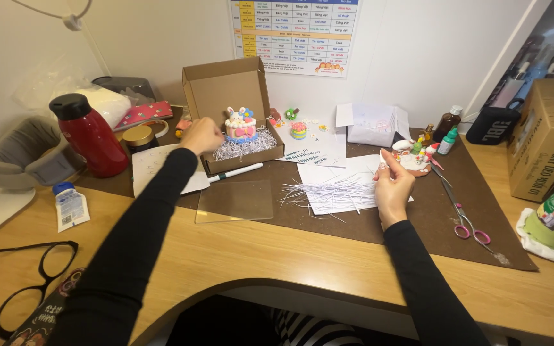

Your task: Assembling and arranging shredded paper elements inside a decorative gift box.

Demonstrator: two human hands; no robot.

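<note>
Here, from the head view, one open cardboard box [229,96] stands on the brown mat [431,218] on the wooden table [258,256], its lid tipped back toward the wall. Inside sits one small clay cake with rabbit ears [241,125] on a nest of shredded white paper [246,146]. The left hand [201,135] is curled into a loose fist at the box's left front edge, fingers closed; whether it pinches any shreds cannot be told. The right hand [392,186] rests on the sheet of white paper [341,182], fingers drawn together near a second clay figure on a round base [415,160]; it seems to touch a loose pile of paper strips [318,192], though a grip is not clear.

One clear plastic sheet [235,200] lies just in front of the box, and one white marker pen [235,172] lies between them. One pair of pink-handled scissors [460,214] lies right of the right hand. One red thermos [88,134] stands to the left, one small tube [70,205] near it, and one pair of black glasses [30,275] at the table's near edge. Two small bottles [449,131] stand by the wall.
</note>
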